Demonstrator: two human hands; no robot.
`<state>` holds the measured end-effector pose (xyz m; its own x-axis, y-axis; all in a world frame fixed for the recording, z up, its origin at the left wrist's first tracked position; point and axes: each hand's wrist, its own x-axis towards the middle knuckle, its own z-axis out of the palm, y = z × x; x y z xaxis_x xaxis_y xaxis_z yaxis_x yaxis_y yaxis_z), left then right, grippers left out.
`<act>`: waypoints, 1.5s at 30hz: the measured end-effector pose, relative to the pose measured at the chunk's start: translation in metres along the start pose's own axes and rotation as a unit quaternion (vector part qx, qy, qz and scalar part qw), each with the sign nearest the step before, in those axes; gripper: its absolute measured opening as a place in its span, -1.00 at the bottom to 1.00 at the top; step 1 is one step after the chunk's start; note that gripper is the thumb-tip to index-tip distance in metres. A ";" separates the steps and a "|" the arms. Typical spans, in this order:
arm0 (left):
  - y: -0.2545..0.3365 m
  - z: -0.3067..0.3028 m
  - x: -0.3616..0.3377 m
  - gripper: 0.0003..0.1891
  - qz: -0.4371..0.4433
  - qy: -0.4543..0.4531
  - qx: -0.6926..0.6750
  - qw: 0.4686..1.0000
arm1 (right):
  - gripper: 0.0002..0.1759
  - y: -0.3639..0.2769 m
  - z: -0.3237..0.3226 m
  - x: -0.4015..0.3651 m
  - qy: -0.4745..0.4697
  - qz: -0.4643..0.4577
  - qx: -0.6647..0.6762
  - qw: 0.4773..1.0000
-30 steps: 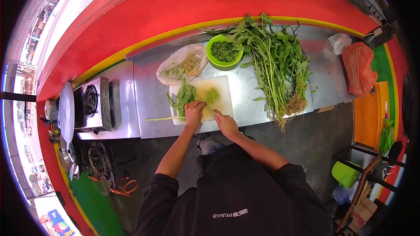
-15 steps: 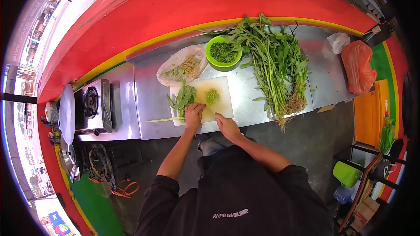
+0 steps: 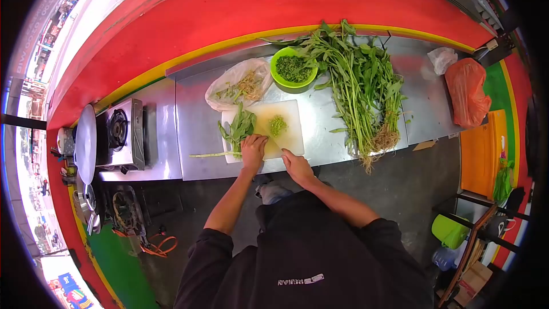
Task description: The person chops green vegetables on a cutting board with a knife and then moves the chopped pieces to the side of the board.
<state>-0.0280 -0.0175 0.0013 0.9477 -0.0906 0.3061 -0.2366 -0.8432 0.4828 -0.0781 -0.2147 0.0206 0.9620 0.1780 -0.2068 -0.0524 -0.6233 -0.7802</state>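
Observation:
My left hand (image 3: 253, 150) is closed on a bunch of leafy greens (image 3: 240, 127) at the left part of the white cutting board (image 3: 293, 115). One long stem pokes out to the left past the board. In my right hand (image 3: 296, 166), at the board's front edge, is a knife (image 3: 275, 142) whose blade reaches up-left toward my left fingers. A small pile of chopped green pieces (image 3: 278, 126) lies just beyond the blade. Behind the board stands a green bowl (image 3: 293, 84) of chopped leaves.
A plastic bag (image 3: 216, 92) with root trimmings lies behind the board's left side. Long-stemmed greens (image 3: 357, 91) with roots spread to the right. Farther right is a red bag (image 3: 468, 91); a gas stove (image 3: 123, 131) is at the left.
The whole view has shifted very slightly. Both hands keep nearly the same places at the board, the left on the greens and the right on the knife.

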 end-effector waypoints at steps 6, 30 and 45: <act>0.001 0.000 0.003 -0.90 0.027 0.013 0.014 0.999 | -0.60 -0.005 -0.006 -0.003 -0.019 0.022 -0.003 1.000; -0.002 0.001 0.007 -0.92 0.053 -0.004 0.024 0.998 | -0.62 -0.004 0.005 0.008 -0.008 0.002 -0.039 0.999; 0.000 0.006 -0.005 -0.86 0.037 0.006 0.033 0.999 | -0.62 -0.008 -0.006 0.005 -0.044 0.016 -0.035 0.998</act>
<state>-0.0312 -0.0203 -0.0047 0.9252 -0.1478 0.3496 -0.2910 -0.8675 0.4034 -0.0711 -0.2129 0.0295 0.9324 0.2220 -0.2852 -0.0612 -0.6806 -0.7301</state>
